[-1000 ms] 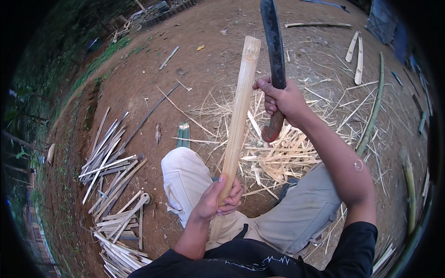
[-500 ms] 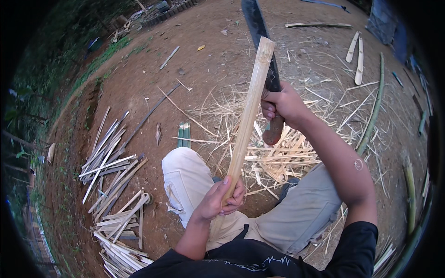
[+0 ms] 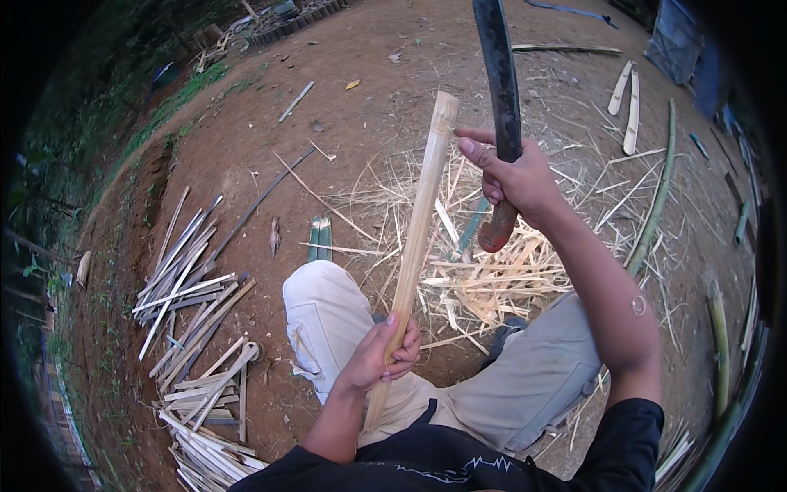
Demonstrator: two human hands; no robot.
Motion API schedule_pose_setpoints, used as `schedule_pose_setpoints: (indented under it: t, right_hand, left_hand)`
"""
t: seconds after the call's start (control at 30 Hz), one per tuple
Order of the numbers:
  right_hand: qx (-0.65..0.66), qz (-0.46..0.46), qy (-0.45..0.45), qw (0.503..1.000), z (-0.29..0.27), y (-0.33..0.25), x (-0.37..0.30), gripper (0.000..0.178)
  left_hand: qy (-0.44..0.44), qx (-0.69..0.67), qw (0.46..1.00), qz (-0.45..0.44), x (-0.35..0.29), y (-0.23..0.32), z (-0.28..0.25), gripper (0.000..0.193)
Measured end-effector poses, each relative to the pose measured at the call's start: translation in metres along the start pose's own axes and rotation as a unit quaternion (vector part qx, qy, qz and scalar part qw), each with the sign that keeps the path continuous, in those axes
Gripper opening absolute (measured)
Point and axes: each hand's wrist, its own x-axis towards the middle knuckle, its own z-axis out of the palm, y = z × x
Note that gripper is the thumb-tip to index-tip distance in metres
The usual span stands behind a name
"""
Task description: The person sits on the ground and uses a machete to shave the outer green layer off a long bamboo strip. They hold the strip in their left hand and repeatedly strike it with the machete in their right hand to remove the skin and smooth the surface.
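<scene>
My left hand (image 3: 382, 351) is wrapped round the lower part of a pale split bamboo strip (image 3: 422, 205), which slants upward and away from my lap. In my right hand (image 3: 518, 180) is a machete (image 3: 498, 74), gripped at its reddish-brown handle, with the long dark blade pointing up and away. My right index finger reaches out toward the strip's upper end, at or very near its edge; whether it touches I cannot tell. Beneath both hands, a heap of pale bamboo shavings (image 3: 500, 271) covers the ground between my legs.
Piles of split bamboo strips (image 3: 184, 266) lie on my left. Two green bamboo pieces (image 3: 320, 234) rest beyond my left knee. At right are a long green bamboo pole (image 3: 656, 201) and two pale split pieces (image 3: 631, 115). Brown soil (image 3: 361, 49) stretches ahead.
The machete has moved right, away from the strip, and its blade stands more upright. My right index finger has stretched out toward the strip. The strip's top has shifted slightly left and lower.
</scene>
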Motion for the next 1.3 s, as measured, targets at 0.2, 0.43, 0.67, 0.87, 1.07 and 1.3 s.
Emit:
schedule_pose_setpoints:
  t: [0.2,0.43,0.67,0.87,1.07,1.3]
  right_hand:
    - [0.025,0.001,-0.004,1.0,0.0,0.007,0.008,0.028]
    - [0.006,-0.077,0.177,0.981,-0.022,0.011,0.027,0.021]
    - [0.025,0.024,0.057,0.998,-0.01,0.003,0.006,0.04]
    - [0.018,0.06,-0.013,0.998,0.005,0.005,0.001,0.034]
    - [0.024,0.078,-0.05,0.995,0.01,0.001,-0.007,0.033]
    - [-0.208,0.037,-0.004,0.977,0.02,0.0,-0.01,0.041]
  left_hand:
    - [0.012,0.048,0.999,-0.008,-0.001,0.002,0.003,0.05]
    - [0.021,0.039,0.998,-0.05,-0.013,-0.012,-0.005,0.05]
    - [-0.022,-0.057,0.998,-0.026,-0.009,-0.017,-0.006,0.055]
    - [-0.101,0.008,0.993,-0.053,0.0,-0.021,-0.005,0.066]
    - [-0.022,0.173,0.983,0.05,0.018,-0.006,-0.005,0.054]
    - [0.041,-0.002,0.999,0.025,0.035,0.019,0.018,0.035]
